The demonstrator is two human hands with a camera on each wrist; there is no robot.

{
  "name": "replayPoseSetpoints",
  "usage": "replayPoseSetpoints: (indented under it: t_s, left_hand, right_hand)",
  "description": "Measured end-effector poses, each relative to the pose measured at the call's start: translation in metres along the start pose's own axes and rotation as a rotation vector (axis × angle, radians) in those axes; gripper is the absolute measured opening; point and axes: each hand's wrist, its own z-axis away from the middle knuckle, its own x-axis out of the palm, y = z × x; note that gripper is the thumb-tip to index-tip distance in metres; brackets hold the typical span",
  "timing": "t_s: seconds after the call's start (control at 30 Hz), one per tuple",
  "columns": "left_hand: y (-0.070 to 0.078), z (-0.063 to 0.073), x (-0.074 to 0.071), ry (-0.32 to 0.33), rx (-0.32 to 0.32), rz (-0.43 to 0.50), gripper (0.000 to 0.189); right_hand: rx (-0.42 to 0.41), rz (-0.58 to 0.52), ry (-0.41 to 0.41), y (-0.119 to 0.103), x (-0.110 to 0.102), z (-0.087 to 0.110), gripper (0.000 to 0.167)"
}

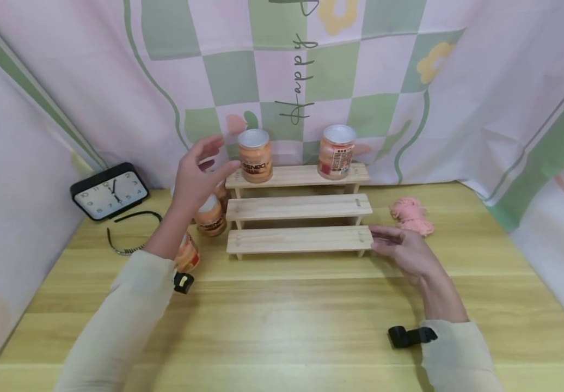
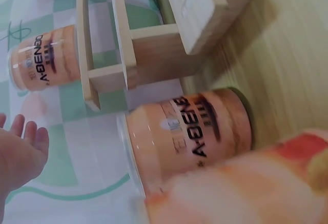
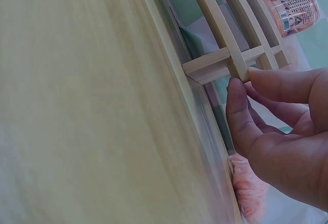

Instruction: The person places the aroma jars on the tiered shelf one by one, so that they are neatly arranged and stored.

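A three-step wooden display rack (image 1: 299, 239) stands on the table. On its top step are two peach-coloured cans with silver lids, a left can (image 1: 255, 158) and a right can (image 1: 336, 153). My left hand (image 1: 198, 171) is raised just left of the left can, fingers loosely bent and holding nothing; the left wrist view shows a gap between them. At the right end of the lowest step, my right hand (image 3: 282, 116) pinches the board's end between thumb and finger. Below my left forearm more cans (image 1: 210, 216) stand beside the rack, partly hidden by the arm.
A black-framed clock (image 1: 110, 190) stands at the back left, with a thin black headband (image 1: 125, 250) in front of it. Right of the rack lies a pink yarn bundle (image 1: 411, 215). A checkered cloth (image 1: 282, 76) hangs close behind the rack.
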Motion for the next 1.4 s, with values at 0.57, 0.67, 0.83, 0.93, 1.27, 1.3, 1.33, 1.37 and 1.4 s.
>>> replayPoseSetpoints:
  t_s: [0.57,0.67,0.83,0.93,1.27,1.3,1.33,1.37,1.4]
  left_hand:
    - [-0.017,0.031,-0.029,-0.061,-0.046,-0.051,0.055]
    - [-0.021,0.034,-0.034,-0.075,-0.054,-0.069,0.055]
    - [-0.027,0.043,-0.043,-0.114,-0.087,-0.093,0.055]
    - [-0.03,0.05,-0.048,-0.134,-0.107,-0.097,0.056]
    - [-0.04,0.066,-0.062,-0.156,-0.082,-0.139,0.049]
    - [-0.042,0.068,-0.064,-0.156,-0.086,-0.138,0.049]
    - [-0.043,0.07,-0.066,-0.154,-0.091,-0.138,0.049]
    - [-0.044,0.072,-0.068,-0.152,-0.093,-0.136,0.048]
    - [-0.045,0.075,-0.07,-0.148,-0.1,-0.137,0.048]
  right_hand:
    - [-0.004,-0.012,-0.001,0.0,-0.001,0.003,0.055]
    - [-0.003,-0.011,0.001,0.0,-0.001,0.003,0.055]
    - [0.001,-0.003,0.002,0.0,0.0,0.002,0.055]
    - [0.007,0.003,0.004,0.0,0.0,0.0,0.056]
    - [0.009,-0.006,0.011,0.001,0.0,0.001,0.056]
    - [0.008,-0.01,0.01,0.001,0.0,0.001,0.056]
    - [0.006,-0.014,0.009,0.0,0.0,0.001,0.055]
    - [0.002,-0.02,0.008,0.0,0.0,0.001,0.055]
    - [-0.001,-0.025,0.008,0.0,0.0,0.001,0.055]
